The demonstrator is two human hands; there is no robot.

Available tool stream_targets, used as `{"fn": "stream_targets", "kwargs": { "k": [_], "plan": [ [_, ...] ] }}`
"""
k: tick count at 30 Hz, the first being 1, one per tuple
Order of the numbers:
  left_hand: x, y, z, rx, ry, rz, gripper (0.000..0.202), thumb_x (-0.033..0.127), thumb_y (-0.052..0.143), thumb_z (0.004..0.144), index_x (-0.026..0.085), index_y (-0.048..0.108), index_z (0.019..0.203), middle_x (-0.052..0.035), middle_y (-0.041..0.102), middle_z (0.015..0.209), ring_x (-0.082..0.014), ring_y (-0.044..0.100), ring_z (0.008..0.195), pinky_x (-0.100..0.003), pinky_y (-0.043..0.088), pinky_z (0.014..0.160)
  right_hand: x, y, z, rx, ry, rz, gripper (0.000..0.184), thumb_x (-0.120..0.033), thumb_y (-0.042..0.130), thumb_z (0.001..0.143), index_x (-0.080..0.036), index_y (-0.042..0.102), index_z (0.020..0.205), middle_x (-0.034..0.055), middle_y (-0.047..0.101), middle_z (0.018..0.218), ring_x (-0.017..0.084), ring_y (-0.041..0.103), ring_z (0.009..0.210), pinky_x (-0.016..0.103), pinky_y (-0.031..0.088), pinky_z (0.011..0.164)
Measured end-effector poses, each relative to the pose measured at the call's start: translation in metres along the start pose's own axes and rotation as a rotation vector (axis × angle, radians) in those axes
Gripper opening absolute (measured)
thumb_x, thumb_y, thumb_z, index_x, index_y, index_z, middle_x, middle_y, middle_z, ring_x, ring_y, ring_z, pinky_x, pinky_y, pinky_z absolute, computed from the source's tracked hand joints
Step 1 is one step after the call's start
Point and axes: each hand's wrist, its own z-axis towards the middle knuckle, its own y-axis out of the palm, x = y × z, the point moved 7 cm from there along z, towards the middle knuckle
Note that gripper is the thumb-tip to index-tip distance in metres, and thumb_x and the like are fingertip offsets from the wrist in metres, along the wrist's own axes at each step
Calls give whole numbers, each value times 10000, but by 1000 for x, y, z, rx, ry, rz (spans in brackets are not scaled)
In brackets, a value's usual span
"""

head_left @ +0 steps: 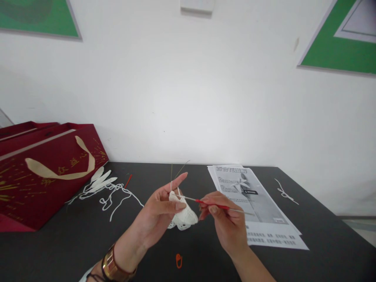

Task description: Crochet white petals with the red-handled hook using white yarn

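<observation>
My left hand point(160, 209) pinches a small white crocheted piece point(182, 215) above the black table point(58, 250), its forefinger stretched up with white yarn over it. My right hand point(226, 223) grips a crochet hook with a red handle point(214, 204); the metal tip points left into the crocheted piece. Thin green stems stick up behind my left forefinger. A gold bracelet circles my left wrist.
A dark red gift bag point(44, 172) with a beige handle lies at the left. Loose white yarn point(111, 192) trails beside it. Printed sheets point(255, 203) lie to the right, a yarn scrap point(284, 192) beyond them. An orange stitch marker point(178, 260) lies near the front edge.
</observation>
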Motion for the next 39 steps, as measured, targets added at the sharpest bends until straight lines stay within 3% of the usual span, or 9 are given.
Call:
{"fn": "stream_targets", "kwargs": {
  "k": [9,21,28,31,35,39],
  "plan": [
    [8,3,-6,-69,25,86,701,28,742,670,232,568,1318,47,576,654,-75,504,556,-211,383,565,-14,-13,5,54,50,70,114,-244,640,864,-213,747,891,45,633,738,166,606,611,275,524,468],
    [0,7,-7,-163,-129,-6,706,8,719,588,119,602,1276,39,546,599,-92,456,530,-240,397,564,-19,-17,7,7,77,106,112,-269,659,852,-207,752,844,44,611,696,172,595,605,281,523,458],
    [-1,8,-9,-179,-155,45,673,20,722,564,131,651,1224,22,570,598,-106,489,543,-234,375,555,-14,-18,11,100,178,225,123,-311,751,762,-193,752,728,32,603,614,156,571,530,241,516,378],
    [1,7,-11,-147,-93,195,662,56,764,614,205,640,1248,36,559,612,-85,467,541,-212,351,543,3,-15,9,170,334,363,159,-313,776,737,-170,728,685,8,620,585,92,529,430,179,496,354],
    [8,8,-10,-65,96,432,624,146,773,704,281,603,1289,55,505,618,-77,414,546,-208,348,544,32,-7,0,288,575,552,165,-282,809,705,-142,730,742,-19,623,519,49,518,399,107,481,369],
    [8,9,-7,-17,227,531,589,201,760,726,287,605,1288,42,509,644,-91,425,561,-216,385,544,47,-1,-7,358,668,611,202,-259,828,683,-126,738,805,-5,671,568,53,574,451,102,511,416]
  ]
}}
